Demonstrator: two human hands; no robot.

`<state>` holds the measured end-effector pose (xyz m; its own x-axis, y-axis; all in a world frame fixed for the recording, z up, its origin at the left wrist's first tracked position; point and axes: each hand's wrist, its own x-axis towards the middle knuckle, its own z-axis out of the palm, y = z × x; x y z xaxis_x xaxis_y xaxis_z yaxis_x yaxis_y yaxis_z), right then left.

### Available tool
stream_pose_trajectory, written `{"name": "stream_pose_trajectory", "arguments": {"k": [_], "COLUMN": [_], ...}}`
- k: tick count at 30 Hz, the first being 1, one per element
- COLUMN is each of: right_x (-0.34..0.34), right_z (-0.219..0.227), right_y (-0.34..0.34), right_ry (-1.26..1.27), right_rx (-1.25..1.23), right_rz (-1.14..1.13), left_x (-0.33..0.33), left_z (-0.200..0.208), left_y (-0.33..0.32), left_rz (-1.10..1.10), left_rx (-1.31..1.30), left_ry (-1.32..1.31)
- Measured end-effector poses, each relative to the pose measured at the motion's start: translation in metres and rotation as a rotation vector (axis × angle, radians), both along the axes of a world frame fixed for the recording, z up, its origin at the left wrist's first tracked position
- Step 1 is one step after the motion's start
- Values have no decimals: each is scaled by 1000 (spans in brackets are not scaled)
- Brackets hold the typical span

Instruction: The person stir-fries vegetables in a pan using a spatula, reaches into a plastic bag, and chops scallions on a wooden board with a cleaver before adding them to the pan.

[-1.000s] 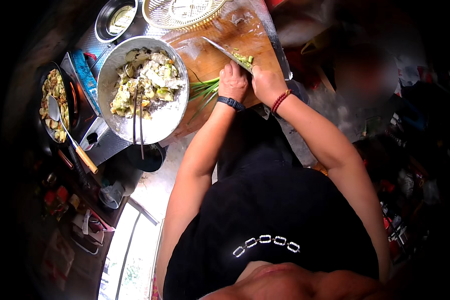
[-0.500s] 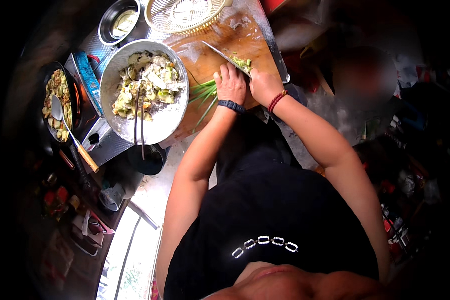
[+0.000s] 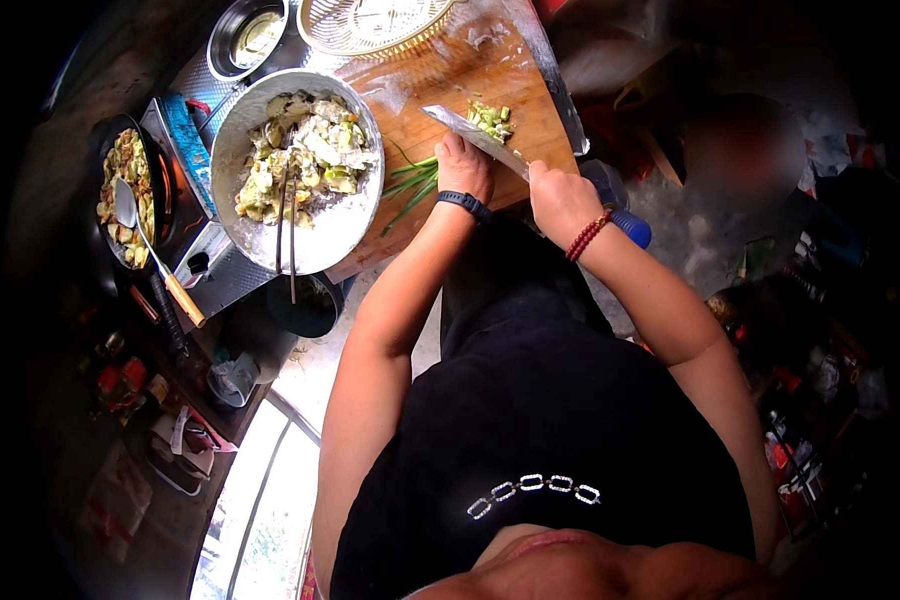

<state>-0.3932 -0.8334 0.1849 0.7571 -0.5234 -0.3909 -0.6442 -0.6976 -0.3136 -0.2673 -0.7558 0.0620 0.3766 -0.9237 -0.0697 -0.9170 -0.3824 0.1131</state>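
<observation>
My right hand (image 3: 565, 203) is closed round the handle of a broad kitchen knife (image 3: 476, 134). Its blade slants up to the left, its flat side showing, just beyond the fingers of my left hand (image 3: 467, 172). That hand is curled over a bunch of green onions (image 3: 416, 184) and presses it to the wooden cutting board (image 3: 542, 112). The long green tops stick out to the left of the hand; the ends under the fingers are hidden. Chopped green onion (image 3: 490, 119) lies in a small heap on the far side of the blade.
Left of the board stands a big metal bowl (image 3: 315, 252) of floury vegetable pieces with chopsticks (image 3: 292, 235) in it. Farther left, a pan (image 3: 156, 160) of food holds a wooden-handled spatula (image 3: 127, 205). A smaller metal bowl (image 3: 216, 50) and a cream plastic basket (image 3: 395, 45) stand behind.
My right hand has moved right and slightly nearer, and the knife's blade now shows more of its flat side. The fingers of my left hand have curled in more. The whole view has shifted slightly.
</observation>
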Motion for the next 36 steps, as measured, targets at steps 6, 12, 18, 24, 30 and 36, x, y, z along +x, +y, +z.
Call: {"name": "stream_pose_trajectory", "arguments": {"k": [6, 12, 18, 24, 30, 36], "right_x": [-7, 36, 28, 20, 45, 21], "right_z": [3, -51, -19, -23, -56, -5], "right_y": [2, -9, -9, -1, -17, -4], "right_ry": [157, 29, 34, 76, -34, 134], "right_rx": [60, 32, 61, 64, 26, 106], "right_rz": [-27, -78, -1, -78, -62, -56], "left_x": [-2, -3, -3, -2, -1, -2], "left_z": [-7, -6, -20, -19, -11, -28], "left_y": [-3, -8, -6, -4, -9, -6], "left_rz": [9, -23, 9, 46, 9, 61], "left_rx": [-2, 90, 43, 11, -17, -37], "left_ry": [49, -33, -43, 59, -81, -56]}}
